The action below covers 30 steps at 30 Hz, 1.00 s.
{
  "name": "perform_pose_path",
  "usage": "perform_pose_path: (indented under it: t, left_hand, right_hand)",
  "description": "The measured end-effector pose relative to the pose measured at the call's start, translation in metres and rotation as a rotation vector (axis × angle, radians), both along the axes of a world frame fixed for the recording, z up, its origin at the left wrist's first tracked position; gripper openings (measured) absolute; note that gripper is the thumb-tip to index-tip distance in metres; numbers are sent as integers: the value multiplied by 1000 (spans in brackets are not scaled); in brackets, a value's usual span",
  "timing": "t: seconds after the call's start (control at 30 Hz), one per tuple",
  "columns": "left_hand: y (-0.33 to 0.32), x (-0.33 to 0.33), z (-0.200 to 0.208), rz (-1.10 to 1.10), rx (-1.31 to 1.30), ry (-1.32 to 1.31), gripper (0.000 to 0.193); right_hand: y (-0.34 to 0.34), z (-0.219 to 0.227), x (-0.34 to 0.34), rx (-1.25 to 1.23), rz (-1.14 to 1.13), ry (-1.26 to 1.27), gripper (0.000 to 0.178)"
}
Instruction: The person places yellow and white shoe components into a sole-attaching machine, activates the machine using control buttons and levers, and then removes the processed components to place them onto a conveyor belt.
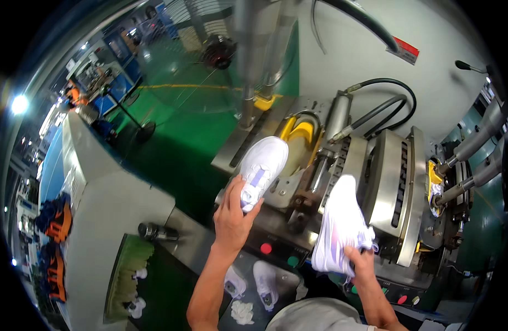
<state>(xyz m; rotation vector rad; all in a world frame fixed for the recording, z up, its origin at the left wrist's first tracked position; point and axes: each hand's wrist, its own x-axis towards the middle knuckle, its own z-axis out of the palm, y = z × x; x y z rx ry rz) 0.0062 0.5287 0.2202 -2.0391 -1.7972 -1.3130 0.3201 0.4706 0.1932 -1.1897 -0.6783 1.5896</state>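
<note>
My left hand (233, 216) grips a white sneaker (265, 163) by its heel end, toe pointing away, with its lilac tongue stripe facing up. That shoe hangs over the left part of a metal press, beside a yellow-edged mould (301, 135). In my right hand (360, 263) is a second white sneaker (340, 220) with pale lilac shading, held at the heel and collar, toe up and its side turned to me. It hangs in front of the press's steel block (387, 179). Both hands are closed around the shoes; some fingers are hidden behind them.
Red (266, 248) and green buttons sit on the machine's front panel. Below lie two more white-lilac shoes (266, 284) and crumpled white paper (242, 313) on a grey surface. Dark-and-orange shoes (58, 220) stand at far left. Hydraulic hoses (389, 102) and a large fan (218, 52) are beyond.
</note>
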Motion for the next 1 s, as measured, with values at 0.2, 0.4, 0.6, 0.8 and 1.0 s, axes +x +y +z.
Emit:
perform_pose_path:
  t: [0.2, 0.4, 0.6, 0.8, 1.0]
  left_hand:
    - [-119, -46, -18, 166, -76, -3, 57]
    - [-195, -70, -42, 271, -172, -72, 58]
    - [-256, -65, -77, 527, -367, -498, 54]
    - [-314, -42, -117, 766, -476, -556, 61]
    - [-354, -19, -110, 992, -712, -527, 55]
  right_hand:
    - [13, 10, -50, 52, 48, -85, 64]
    - [15, 23, -85, 67, 79, -146, 58]
    - [72, 29, -131, -42, 227, -26, 48]
    - [210, -28, -174, -117, 127, 55, 39]
    - [364, -116, -168, -38, -19, -471, 40]
